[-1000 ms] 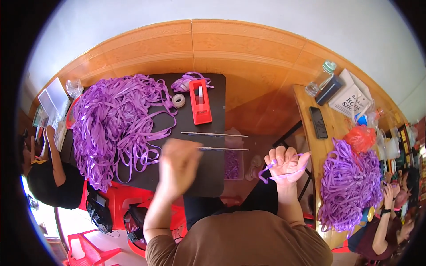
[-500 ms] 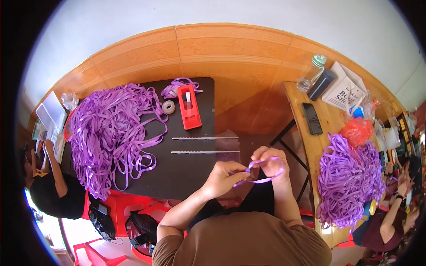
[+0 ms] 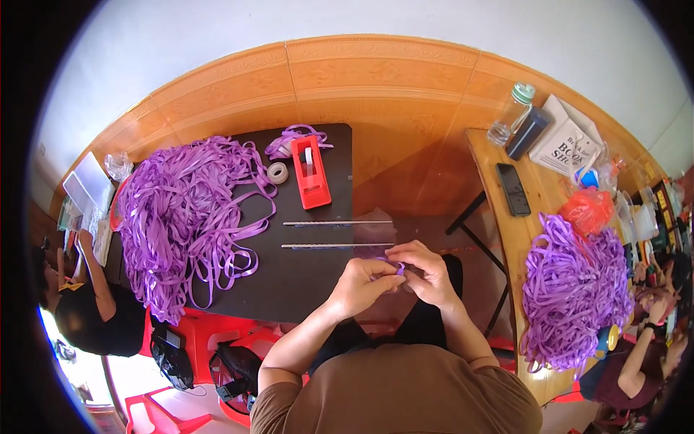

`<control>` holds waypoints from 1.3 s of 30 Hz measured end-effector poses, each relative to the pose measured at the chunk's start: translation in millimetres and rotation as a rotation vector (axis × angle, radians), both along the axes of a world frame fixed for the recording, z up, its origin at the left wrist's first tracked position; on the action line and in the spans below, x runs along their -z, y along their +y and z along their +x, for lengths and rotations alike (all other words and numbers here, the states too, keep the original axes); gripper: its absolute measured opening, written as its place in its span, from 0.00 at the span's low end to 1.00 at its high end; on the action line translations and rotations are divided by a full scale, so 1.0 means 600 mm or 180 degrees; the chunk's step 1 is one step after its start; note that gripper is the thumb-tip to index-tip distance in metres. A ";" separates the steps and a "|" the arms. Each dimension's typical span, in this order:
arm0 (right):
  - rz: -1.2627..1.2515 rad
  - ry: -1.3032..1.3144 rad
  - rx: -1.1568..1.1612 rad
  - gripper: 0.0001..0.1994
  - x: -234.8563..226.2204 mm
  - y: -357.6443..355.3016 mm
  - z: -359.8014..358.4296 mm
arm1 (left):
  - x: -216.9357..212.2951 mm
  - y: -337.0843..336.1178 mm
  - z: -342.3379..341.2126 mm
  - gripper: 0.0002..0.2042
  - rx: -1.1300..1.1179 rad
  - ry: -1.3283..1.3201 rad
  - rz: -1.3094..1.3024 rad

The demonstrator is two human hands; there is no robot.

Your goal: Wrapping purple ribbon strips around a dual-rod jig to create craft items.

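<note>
In front of my body, past the right edge of the dark table, my left hand [image 3: 367, 286] is closed, thumb and fingers pinching a thin purple ribbon [image 3: 400, 268]. Close against it, my right hand [image 3: 428, 275] has its fingers bent round the same ribbon; most of the strip is hidden between the hands. Just beyond them, two thin metal rods, a farther one [image 3: 325, 223] and a nearer one [image 3: 325, 246], lie parallel and stick out over the table's edge. A large heap of purple ribbon [image 3: 184, 210] covers the left part of the table.
On the dark table [image 3: 289, 289] stand a red tape dispenser [image 3: 312, 189], a tape roll [image 3: 277, 173] and a small ribbon bundle [image 3: 283, 146]. The wooden table [image 3: 499, 206] at right bears a phone [image 3: 512, 189], bottles, a bag and another ribbon heap [image 3: 575, 296]. People sit at both sides.
My right hand has come in toward my left, and the ribbon loop that hung open between them has drawn in and is mostly hidden. The view has shifted slightly.
</note>
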State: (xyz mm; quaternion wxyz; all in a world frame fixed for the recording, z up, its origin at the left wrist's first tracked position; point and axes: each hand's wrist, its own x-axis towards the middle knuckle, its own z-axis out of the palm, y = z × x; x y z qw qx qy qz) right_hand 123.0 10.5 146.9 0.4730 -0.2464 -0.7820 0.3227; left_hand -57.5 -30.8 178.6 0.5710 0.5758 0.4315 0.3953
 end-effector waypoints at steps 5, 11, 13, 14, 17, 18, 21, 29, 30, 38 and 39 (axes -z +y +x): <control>0.0101 0.0176 0.0284 0.13 0.003 -0.003 0.000 | 0.007 -0.010 -0.002 0.06 -0.0016 0.0067 0.0031; 0.0219 0.0381 0.0545 0.09 0.014 0.005 0.005 | 0.049 -0.035 0.037 0.08 -0.0581 -0.0735 -0.0566; 0.0390 0.0348 0.0605 0.09 0.028 0.018 0.009 | 0.081 -0.042 0.060 0.07 -0.0742 -0.1132 -0.0744; 0.0693 0.0066 0.0692 0.09 0.033 0.026 0.010 | 0.093 -0.045 0.070 0.07 -0.0786 -0.1346 -0.0969; 0.1188 -0.0316 0.0829 0.10 0.062 0.056 0.018 | 0.151 -0.036 0.102 0.06 -0.0995 -0.1604 -0.1157; 0.1273 -0.0418 0.0864 0.10 0.069 0.065 0.021 | 0.159 -0.030 0.110 0.06 -0.1136 -0.1648 -0.1073; 0.1451 -0.0534 0.0895 0.10 0.085 0.094 0.020 | 0.174 -0.013 0.118 0.06 -0.1311 -0.1853 -0.0932; 0.1523 -0.0339 0.0843 0.12 0.084 0.166 -0.009 | 0.221 0.048 0.110 0.07 -0.1607 -0.2097 -0.0057; 0.1463 -0.0316 0.0751 0.12 0.085 0.174 -0.013 | 0.224 0.053 0.108 0.07 -0.1612 -0.2094 -0.0045; 0.1021 -0.0173 0.0307 0.11 0.109 0.206 -0.052 | 0.225 0.068 0.096 0.07 -0.2223 -0.2145 0.0195; 0.0736 -0.0038 0.0200 0.10 0.118 0.206 -0.059 | 0.225 0.069 0.096 0.07 -0.2225 -0.2146 0.0197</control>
